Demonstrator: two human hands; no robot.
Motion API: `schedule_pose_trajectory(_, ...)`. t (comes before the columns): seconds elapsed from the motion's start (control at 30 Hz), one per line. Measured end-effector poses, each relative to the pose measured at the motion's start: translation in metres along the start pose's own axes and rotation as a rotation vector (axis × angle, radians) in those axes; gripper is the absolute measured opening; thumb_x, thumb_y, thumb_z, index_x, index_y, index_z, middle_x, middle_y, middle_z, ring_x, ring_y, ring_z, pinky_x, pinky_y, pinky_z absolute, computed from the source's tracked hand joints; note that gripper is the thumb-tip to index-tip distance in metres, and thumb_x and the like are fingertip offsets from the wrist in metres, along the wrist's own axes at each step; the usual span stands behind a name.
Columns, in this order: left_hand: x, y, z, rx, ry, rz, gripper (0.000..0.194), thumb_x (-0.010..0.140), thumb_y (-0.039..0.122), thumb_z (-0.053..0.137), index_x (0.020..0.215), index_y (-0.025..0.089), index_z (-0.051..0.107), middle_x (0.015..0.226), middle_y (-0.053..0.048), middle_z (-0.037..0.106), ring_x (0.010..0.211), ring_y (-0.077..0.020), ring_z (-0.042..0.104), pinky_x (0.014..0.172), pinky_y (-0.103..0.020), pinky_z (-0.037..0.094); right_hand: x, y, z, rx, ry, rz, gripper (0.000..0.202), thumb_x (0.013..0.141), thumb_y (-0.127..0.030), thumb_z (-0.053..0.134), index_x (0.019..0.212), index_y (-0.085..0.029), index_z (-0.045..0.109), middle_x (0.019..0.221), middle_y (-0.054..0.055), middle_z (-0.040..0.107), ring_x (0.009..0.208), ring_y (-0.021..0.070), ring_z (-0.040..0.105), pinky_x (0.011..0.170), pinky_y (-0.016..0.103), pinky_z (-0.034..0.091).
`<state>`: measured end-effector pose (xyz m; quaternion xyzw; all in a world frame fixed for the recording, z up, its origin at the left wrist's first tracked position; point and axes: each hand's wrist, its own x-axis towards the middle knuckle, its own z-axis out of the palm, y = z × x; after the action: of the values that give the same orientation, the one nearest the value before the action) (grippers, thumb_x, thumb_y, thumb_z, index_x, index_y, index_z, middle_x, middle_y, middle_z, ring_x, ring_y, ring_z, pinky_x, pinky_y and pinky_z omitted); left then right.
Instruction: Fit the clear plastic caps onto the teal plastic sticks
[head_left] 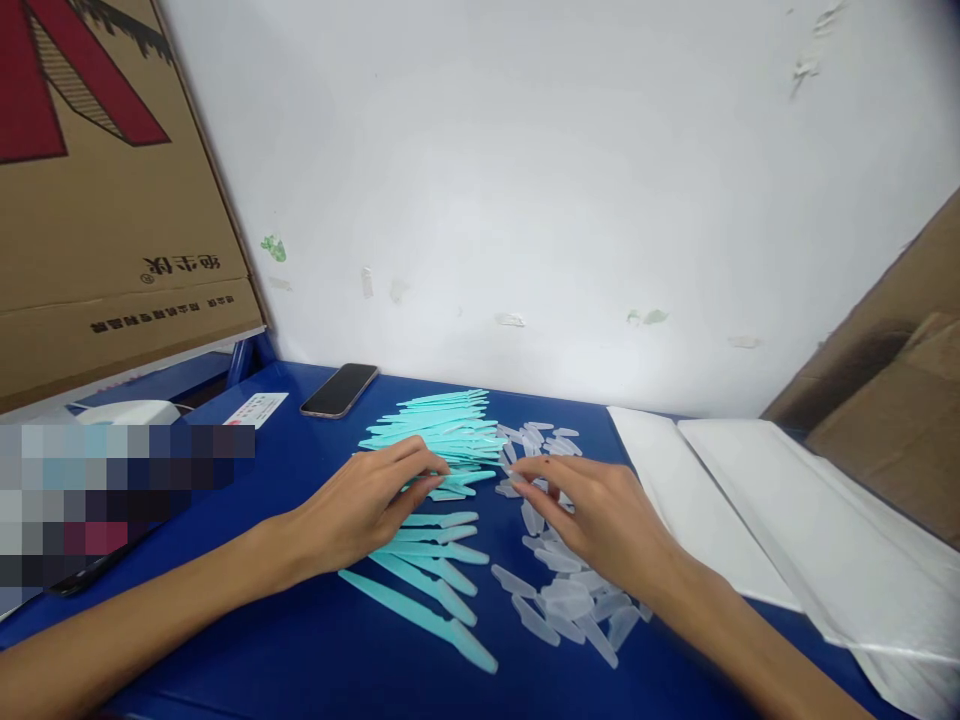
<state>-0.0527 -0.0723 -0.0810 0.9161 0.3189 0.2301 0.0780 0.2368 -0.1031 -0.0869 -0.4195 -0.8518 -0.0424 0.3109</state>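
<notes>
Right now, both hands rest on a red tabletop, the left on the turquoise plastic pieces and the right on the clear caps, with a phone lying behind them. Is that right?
Not quite: the tabletop is blue, not red, as the head view shows. The rest holds: the left hand is on the turquoise plastic pieces, the right hand on the clear caps, and the phone lies behind them.

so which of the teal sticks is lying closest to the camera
The long teal stick lying slanted at the near end of the row, below the left hand; every other teal stick lies farther back.
</notes>
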Motion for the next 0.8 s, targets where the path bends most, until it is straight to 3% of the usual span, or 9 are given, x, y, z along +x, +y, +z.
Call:
schedule_pose_trajectory(0.17, -0.004, -0.005, 0.004, 0.043, 0.001, 0.058, 0.025, 0.109, 0.026, 0.039, 0.124, 0.022, 0.058, 0.105, -0.005, 0.059, 0.062, -0.0104, 0.049, 0.056, -0.025, 0.036, 0.001, -0.004, -0.002, 0.008, 0.035, -0.036, 0.020, 0.106, -0.032, 0.052, 0.107, -0.024, 0.070, 0.082, -0.002, 0.074, 0.052, 0.0094, 0.059, 0.052, 0.024, 0.040)
schedule_pose_trajectory(0.3, -0.004, -0.007, 0.003, 0.091, 0.009, 0.054, 0.028, 0.109, 0.022, 0.035, 0.126, 0.021, 0.057, 0.103, -0.005, 0.058, 0.065, -0.0115, 0.050, 0.057, -0.026, 0.036, 0.000, -0.006, -0.002, 0.097, 0.012, 0.035, 0.020, 0.106, -0.031, 0.051, 0.111, -0.023, 0.069, 0.071, -0.004, 0.072, 0.048, 0.0099, 0.057, 0.051, 0.024, 0.042)
schedule_pose_trajectory(0.53, -0.001, 0.003, -0.005, 0.057, -0.081, -0.071, 0.030, 0.110, 0.036, 0.034, 0.127, 0.022, 0.056, 0.106, -0.005, 0.052, 0.074, -0.0146, 0.052, 0.067, -0.029, 0.042, 0.000, -0.007, 0.002, 0.286, -0.032, 0.102, 0.024, 0.099, -0.035, 0.065, 0.120, -0.025, 0.070, 0.090, -0.001, 0.079, 0.064, 0.0120, 0.071, 0.062, 0.022, 0.056)
schedule_pose_trajectory(0.67, -0.002, 0.001, -0.001, 0.082, -0.079, 0.018, 0.031, 0.110, 0.028, 0.029, 0.128, 0.020, 0.053, 0.106, -0.006, 0.051, 0.069, -0.0133, 0.046, 0.060, -0.027, 0.038, 0.001, -0.008, 0.002, 0.270, -0.033, 0.097, 0.022, 0.102, -0.031, 0.059, 0.121, -0.025, 0.068, 0.094, -0.001, 0.079, 0.065, 0.0124, 0.072, 0.064, 0.023, 0.057)
schedule_pose_trajectory(0.8, -0.002, -0.003, 0.003, 0.098, -0.019, 0.086, 0.029, 0.110, 0.023, 0.031, 0.129, 0.022, 0.053, 0.102, -0.005, 0.053, 0.069, -0.0125, 0.046, 0.058, -0.025, 0.034, 0.001, -0.003, 0.004, 0.237, -0.020, 0.102, 0.036, 0.102, -0.024, 0.056, 0.138, -0.025, 0.056, 0.103, 0.000, 0.080, 0.078, 0.0167, 0.076, 0.069, 0.027, 0.059)
